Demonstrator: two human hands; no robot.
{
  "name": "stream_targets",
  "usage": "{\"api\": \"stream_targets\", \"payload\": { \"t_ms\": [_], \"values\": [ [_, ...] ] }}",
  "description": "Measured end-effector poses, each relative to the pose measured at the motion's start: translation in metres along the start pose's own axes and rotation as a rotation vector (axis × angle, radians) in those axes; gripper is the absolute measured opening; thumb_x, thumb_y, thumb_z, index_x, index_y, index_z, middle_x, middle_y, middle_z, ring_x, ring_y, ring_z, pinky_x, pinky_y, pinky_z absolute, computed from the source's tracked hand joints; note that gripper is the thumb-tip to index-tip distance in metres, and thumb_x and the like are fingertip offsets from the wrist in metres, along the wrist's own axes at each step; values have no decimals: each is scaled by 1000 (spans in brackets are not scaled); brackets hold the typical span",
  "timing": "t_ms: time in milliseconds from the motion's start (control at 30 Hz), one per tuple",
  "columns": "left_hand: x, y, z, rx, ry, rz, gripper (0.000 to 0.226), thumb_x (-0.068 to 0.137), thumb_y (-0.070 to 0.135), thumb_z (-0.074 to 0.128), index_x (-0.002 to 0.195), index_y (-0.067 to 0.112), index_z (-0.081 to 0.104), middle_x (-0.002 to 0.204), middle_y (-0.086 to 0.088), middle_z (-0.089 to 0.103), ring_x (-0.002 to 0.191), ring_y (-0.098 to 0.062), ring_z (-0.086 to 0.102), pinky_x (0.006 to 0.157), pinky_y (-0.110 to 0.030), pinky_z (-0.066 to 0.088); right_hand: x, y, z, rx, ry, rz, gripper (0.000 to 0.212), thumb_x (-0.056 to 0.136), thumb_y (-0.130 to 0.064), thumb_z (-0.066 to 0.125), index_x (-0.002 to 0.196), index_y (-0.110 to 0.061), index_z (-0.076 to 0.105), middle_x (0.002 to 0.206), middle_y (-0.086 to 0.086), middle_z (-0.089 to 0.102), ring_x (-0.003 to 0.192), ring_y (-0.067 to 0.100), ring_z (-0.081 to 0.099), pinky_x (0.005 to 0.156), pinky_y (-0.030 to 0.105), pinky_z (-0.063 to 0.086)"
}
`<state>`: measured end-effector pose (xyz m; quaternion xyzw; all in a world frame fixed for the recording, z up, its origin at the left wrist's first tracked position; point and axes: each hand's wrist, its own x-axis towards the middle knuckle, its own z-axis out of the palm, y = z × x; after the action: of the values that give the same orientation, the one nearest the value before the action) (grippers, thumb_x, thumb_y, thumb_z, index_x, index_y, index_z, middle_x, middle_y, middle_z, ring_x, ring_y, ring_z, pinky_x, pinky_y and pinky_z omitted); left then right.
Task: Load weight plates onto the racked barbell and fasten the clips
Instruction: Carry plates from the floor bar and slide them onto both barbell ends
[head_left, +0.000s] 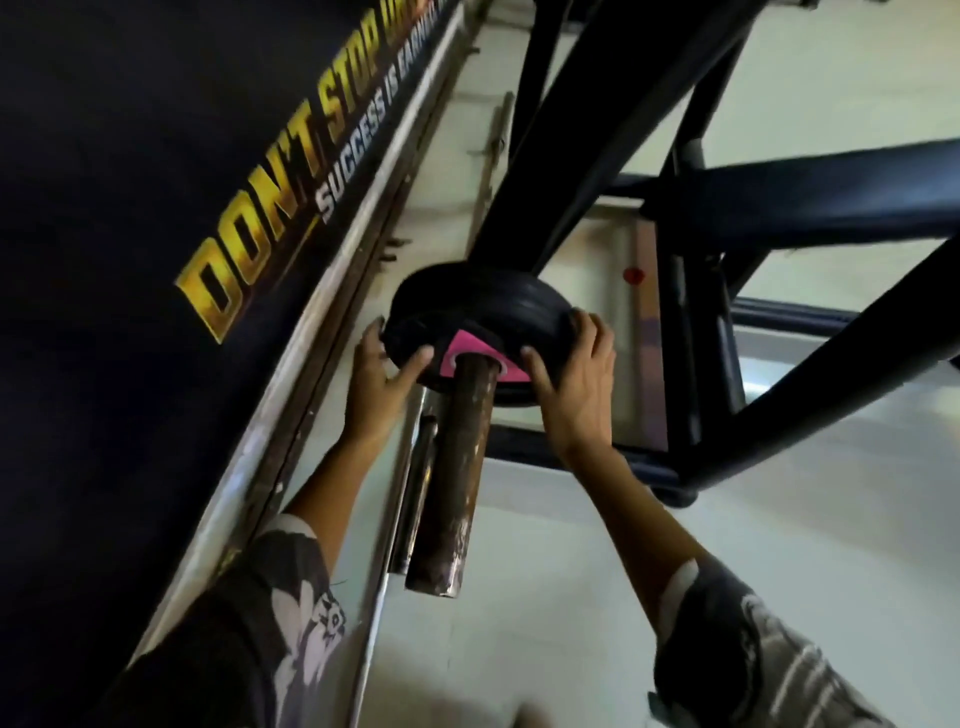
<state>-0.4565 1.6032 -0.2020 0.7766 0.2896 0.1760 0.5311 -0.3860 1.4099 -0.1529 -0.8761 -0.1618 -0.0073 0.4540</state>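
A black weight plate (467, 306) with a pink label (467, 348) sits on the rusty brown barbell sleeve (457, 478), far up the sleeve near the rack. My left hand (382, 374) grips the plate's left rim, thumb on its face. My right hand (571, 379) grips the right rim, fingers curled over the edge. The sleeve's free end points toward me. More than one plate may be stacked there; I cannot tell. No clip is in view.
A black rack frame (597, 140) with slanted beams rises behind the plate. A dark banner with yellow lettering (270, 208) fills the left wall. A thin metal bar (415, 493) runs beside the sleeve. Pale floor (571, 623) lies below.
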Motion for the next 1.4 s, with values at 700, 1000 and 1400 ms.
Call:
{"api": "stream_targets", "payload": {
  "t_ms": [700,1000,1400],
  "values": [
    [-25,2,-30,72,-95,184,68,43,53,76,95,22,45,96,-14,56,87,-17,58,79,-43,52,-24,45,9,266,30,-75,52,56,-55,72,77,-23,37,75,-4,42,69,8,43,60,13,34],
    [-58,7,-19,-170,83,313,36,49,62,79,74,39,70,72,29,68,73,7,63,67,-16,51,-44,38,17,527,24,-17,49,52,-48,76,79,-9,66,73,2,65,66,2,60,61,20,49],
    [-261,6,-73,-93,132,182,47,45,72,76,66,30,67,61,24,65,58,0,57,56,-23,49,-242,15,-45,574,-111,123,30,47,-45,78,59,-25,60,54,-13,63,60,3,58,58,25,50]
  ]
}}
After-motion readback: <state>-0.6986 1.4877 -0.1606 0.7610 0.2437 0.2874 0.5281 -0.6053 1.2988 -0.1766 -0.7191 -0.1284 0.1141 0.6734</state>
